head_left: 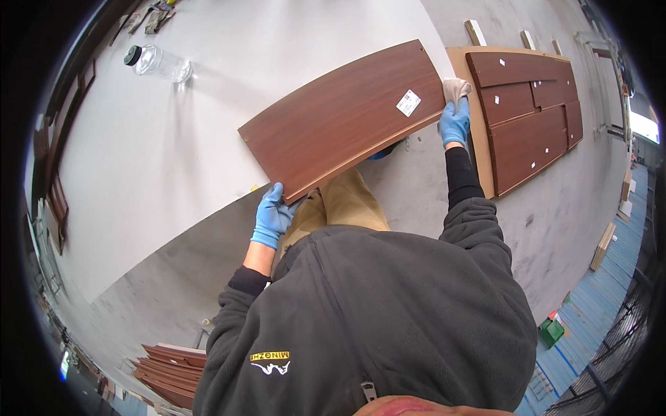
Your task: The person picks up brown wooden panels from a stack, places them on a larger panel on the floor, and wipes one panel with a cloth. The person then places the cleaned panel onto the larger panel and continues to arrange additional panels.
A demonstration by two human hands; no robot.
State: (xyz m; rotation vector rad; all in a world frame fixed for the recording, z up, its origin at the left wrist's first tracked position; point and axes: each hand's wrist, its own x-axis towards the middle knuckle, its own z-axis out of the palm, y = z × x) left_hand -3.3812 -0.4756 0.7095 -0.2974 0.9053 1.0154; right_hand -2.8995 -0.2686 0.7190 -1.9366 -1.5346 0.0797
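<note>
A reddish-brown wood panel [340,118] with a white label [408,103] lies at a slant over the near edge of a white table [229,41]. My left hand [272,218], in a blue glove, grips the panel's near left corner, with the thumb on top and the other fingers partly hidden. At the panel's right end, my gloved right hand [455,125] is closed on a pale crumpled cloth [456,89], which touches the panel's edge.
On the right, several brown panels [520,118] with small white stickers lie on a tan board [480,156]. A clear bottle [163,64] with a black cap stands on the table at far left. More brown boards [166,374] are stacked at lower left. A green bin [551,333] is at lower right.
</note>
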